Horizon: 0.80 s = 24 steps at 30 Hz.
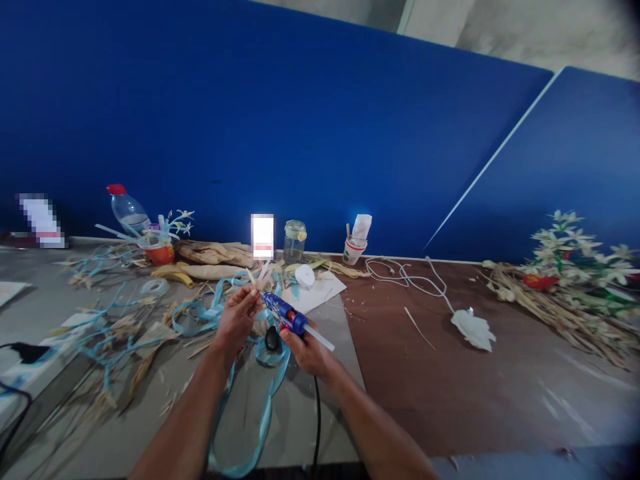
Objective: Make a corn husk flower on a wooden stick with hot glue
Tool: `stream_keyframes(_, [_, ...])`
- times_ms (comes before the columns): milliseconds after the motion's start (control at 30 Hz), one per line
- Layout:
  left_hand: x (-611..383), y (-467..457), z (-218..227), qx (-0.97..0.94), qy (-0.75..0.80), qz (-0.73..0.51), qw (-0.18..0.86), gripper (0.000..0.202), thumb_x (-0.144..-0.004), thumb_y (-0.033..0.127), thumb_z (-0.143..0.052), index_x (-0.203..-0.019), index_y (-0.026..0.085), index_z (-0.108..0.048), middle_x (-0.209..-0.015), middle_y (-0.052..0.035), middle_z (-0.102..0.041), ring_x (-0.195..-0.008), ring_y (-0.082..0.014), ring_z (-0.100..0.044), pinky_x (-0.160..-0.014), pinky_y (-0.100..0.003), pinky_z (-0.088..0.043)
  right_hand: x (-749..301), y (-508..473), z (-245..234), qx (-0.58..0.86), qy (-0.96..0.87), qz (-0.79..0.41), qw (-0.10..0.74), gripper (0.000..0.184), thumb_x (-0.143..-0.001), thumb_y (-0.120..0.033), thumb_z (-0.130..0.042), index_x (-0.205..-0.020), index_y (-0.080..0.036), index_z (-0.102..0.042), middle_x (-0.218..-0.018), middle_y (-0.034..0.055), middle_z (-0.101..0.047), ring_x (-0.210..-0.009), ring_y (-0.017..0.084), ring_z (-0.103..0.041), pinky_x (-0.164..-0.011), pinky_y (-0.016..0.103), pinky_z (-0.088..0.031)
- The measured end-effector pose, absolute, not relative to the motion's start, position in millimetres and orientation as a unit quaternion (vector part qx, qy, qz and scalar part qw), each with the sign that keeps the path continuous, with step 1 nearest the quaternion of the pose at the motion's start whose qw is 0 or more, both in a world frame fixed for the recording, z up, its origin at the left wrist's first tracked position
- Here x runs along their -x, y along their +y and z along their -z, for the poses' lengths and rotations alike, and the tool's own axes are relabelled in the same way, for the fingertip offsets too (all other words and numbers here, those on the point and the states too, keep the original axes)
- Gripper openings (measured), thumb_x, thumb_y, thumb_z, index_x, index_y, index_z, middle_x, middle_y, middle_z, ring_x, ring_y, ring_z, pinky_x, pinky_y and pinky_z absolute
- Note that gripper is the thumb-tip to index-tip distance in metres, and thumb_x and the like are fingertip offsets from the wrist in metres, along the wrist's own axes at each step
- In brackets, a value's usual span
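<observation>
My right hand (pixel 306 350) is wrapped round a blue hot glue gun (pixel 283 312), with a whitish glue stick (pixel 320 337) poking out of its back end. The nozzle points left, close to my left hand's fingertips. Fingers pinched together, my left hand (pixel 243 310) holds pale, thin strips (pixel 261 272) that look like dried husk; their lower ends are hidden by the fingers. Light blue ribbon (pixel 267 407) loops on the table under and around both hands. A black cord (pixel 317 413) runs down from below the right hand.
Blue-wrapped stems (pixel 107 357) and a power strip (pixel 65 347) lie at left. Behind stand a bottle (pixel 129 210), a lit phone (pixel 263 235), a glass jar (pixel 295 243) and a paper cup (pixel 355 251). White cable (pixel 415 283) and a flower bunch (pixel 575 260) are at right.
</observation>
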State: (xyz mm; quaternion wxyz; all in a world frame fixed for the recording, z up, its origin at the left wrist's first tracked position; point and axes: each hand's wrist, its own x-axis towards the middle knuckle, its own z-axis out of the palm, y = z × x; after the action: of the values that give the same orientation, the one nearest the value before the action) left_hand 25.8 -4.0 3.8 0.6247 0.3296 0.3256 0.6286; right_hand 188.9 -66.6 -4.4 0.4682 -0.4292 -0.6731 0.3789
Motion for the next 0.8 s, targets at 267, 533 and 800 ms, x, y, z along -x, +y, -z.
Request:
stream_keyframes(267, [-26.4,-5.1,-4.4,-0.345,0.316,-0.622,0.628,0.021,-0.064,0.025,-0.073,-0.068,0.017,-0.054,-0.054,0.0049,-0.051,-0.047,-0.0042,-0.042,-0.048,-0.017,-0.034,-190.1,-64.9,6.5,0.425,-0.659,-0.369,0.498,0.021,-0.082,-0.036,-0.051,-0.088,-0.018,-0.062,-0.080,0.0043,-0.061,-0.069,0.015,-0.054,-0.062,0.026,-0.046])
stream_keyframes(533, [-27.5,-7.0,-7.9,-0.344,0.319,-0.619,0.630,0.021,-0.064,0.025,-0.073,-0.067,0.017,-0.054,-0.053,0.0043,-0.051,-0.047,-0.0049,-0.042,-0.048,-0.017,-0.034,-190.9,-62.3,9.8,0.420,-0.631,-0.410,0.508,0.025,-0.081,-0.039,-0.052,-0.086,-0.017,-0.061,-0.075,0.0031,-0.059,-0.066,0.014,-0.052,-0.058,0.024,-0.044])
stream_keyframes(800, [-27.4,-8.3,-10.2,-0.339,0.311,-0.619,0.637,0.021,-0.063,0.025,-0.074,-0.068,0.016,-0.055,-0.053,0.0043,-0.051,-0.045,-0.0039,-0.041,-0.046,-0.016,-0.033,-190.3,-65.0,8.7,0.416,-0.618,-0.437,0.504,0.023,-0.080,-0.038,-0.053,-0.084,-0.017,-0.061,-0.073,0.0016,-0.057,-0.064,0.012,-0.049,-0.059,0.024,-0.043])
